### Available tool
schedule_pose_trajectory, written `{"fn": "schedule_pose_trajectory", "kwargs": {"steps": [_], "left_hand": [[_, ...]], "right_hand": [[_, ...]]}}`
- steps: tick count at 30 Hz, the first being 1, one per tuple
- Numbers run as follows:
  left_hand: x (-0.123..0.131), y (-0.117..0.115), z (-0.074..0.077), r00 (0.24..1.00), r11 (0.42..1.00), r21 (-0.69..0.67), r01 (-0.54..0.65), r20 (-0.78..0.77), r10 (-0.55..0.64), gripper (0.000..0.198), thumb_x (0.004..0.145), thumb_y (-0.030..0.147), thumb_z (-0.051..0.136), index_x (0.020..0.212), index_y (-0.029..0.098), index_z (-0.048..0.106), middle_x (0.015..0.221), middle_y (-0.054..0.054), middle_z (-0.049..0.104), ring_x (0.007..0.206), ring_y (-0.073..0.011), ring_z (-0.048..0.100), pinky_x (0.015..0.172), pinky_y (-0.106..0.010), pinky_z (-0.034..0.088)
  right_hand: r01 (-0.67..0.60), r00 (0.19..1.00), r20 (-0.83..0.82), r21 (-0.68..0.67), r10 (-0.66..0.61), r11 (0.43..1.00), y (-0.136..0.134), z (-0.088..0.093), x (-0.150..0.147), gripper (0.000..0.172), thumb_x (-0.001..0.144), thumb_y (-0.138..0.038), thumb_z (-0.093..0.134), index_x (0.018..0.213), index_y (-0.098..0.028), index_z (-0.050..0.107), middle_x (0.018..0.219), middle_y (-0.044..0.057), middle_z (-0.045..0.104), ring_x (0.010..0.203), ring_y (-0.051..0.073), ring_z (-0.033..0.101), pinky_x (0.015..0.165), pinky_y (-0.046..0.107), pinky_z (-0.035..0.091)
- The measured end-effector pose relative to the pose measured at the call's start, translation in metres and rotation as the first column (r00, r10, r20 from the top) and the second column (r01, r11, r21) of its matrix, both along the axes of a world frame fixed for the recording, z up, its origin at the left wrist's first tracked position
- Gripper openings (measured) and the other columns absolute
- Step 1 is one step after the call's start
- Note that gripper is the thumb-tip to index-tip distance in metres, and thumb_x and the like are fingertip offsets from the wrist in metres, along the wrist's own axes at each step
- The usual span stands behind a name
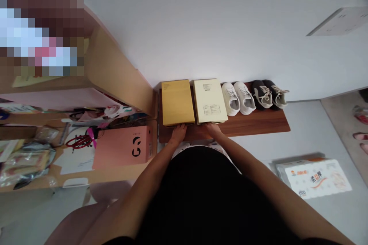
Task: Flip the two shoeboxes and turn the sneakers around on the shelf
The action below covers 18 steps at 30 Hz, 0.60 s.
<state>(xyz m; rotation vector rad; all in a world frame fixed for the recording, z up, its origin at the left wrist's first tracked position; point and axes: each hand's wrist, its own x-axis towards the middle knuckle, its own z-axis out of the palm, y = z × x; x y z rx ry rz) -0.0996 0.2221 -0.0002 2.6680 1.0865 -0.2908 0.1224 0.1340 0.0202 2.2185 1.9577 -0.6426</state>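
A gold box [177, 101] and a cream box [209, 99] with printed labels lie side by side on a dark wooden shelf board [258, 123], a narrow gap between them. My left hand [179, 132] touches the front edge of the gold box, its fingers stretched toward it. Against the near edge of the cream box rests my right hand [213, 128], fingers extended and partly hidden. Neither hand wraps around its box. To the right stand a pair of white sneakers [238, 97] and a pair of black-and-white sneakers [268, 93].
On the left, a wooden desk [115, 174] carries a pink box [122, 147], red cables [79, 141] and plastic-wrapped items [25, 159]. A pink chair [83, 218] stands below it. A tissue pack [316, 178] lies at right, with a wall [201, 26] behind the board.
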Motion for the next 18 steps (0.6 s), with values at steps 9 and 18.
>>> {"fn": "schedule_pose_trajectory", "kwargs": {"steps": [9,18], "left_hand": [[0.002,-0.015,0.007,0.992,0.993,0.003,-0.122,-0.021,0.122,0.043,0.1,0.023,0.043,0.138,0.011,0.057,0.13,-0.021,0.061,0.122,-0.0325,0.054,0.103,-0.047,0.044],[0.007,-0.021,0.03,0.98,0.98,0.046,-0.194,-0.038,0.196,0.047,0.096,0.023,0.048,0.14,0.01,0.055,0.132,-0.023,0.061,0.125,-0.0352,0.055,0.107,-0.049,0.042]], "right_hand": [[0.03,0.997,-0.082,0.3,-0.006,0.954,-0.035,-0.021,0.001,0.034,0.093,-0.007,0.052,0.118,-0.016,0.073,0.123,0.015,0.067,0.115,0.025,0.056,0.102,0.041,0.048],[0.332,0.932,-0.301,0.493,-0.201,0.804,-0.064,-0.007,0.048,0.032,0.091,-0.012,0.05,0.111,-0.017,0.074,0.116,0.012,0.068,0.108,0.023,0.058,0.101,0.04,0.048]]}}
